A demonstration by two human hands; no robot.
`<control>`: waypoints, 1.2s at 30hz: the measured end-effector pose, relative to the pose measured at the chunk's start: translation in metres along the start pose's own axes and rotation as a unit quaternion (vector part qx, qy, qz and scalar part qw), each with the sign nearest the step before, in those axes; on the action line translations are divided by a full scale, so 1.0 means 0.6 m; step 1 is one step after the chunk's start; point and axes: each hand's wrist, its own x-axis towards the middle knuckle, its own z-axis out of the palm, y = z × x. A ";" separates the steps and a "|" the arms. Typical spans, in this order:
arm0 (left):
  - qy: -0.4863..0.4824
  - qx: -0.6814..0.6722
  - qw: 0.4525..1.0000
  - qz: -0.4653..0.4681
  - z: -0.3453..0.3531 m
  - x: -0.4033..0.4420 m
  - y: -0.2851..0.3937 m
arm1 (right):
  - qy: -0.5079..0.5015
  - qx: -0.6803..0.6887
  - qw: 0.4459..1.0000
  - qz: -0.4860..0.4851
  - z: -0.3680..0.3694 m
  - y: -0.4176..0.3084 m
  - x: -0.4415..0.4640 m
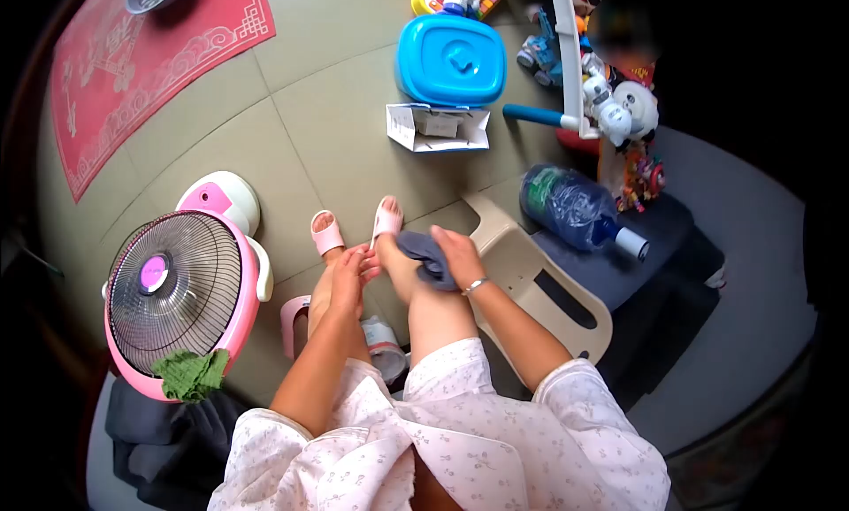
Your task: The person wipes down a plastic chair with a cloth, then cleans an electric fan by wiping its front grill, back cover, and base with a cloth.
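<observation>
My right hand (pixel 457 256) is closed on a dark grey cloth (pixel 423 261), bunched up over my right shin and knee. A silvery bracelet (pixel 475 286) circles that wrist. My left hand (pixel 354 270) hovers near my left shin, its fingers loosely bent and apart, and I make out nothing held in it. Below the hands, my feet wear pink slippers (pixel 326 234). Right beside my right leg stands a beige plastic stool or chair (pixel 548 294) with a slotted top.
A pink round fan heater (pixel 177 294) with a green cloth (pixel 189 375) stands left. Ahead are a white box (pixel 438 129) and a blue lidded bin (pixel 451 60). A large plastic bottle (pixel 575 208) and toys (pixel 619 108) lie right. A red mat (pixel 159 60) covers floor.
</observation>
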 end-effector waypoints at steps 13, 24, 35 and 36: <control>0.113 -0.244 0.947 0.173 0.059 0.096 0.057 | -0.234 -0.377 0.829 -0.341 0.093 -0.073 0.154; 0.049 -0.460 0.871 0.167 -0.039 0.093 0.061 | -0.031 -0.705 0.647 -0.288 -0.203 0.013 0.406; -0.114 -0.501 0.777 0.365 -0.009 -0.045 -0.019 | -0.120 -0.669 0.574 -0.457 -0.232 0.050 0.489; -0.065 -0.483 0.781 0.390 -0.001 -0.043 -0.025 | -0.106 -0.677 0.570 -0.454 -0.227 0.044 0.469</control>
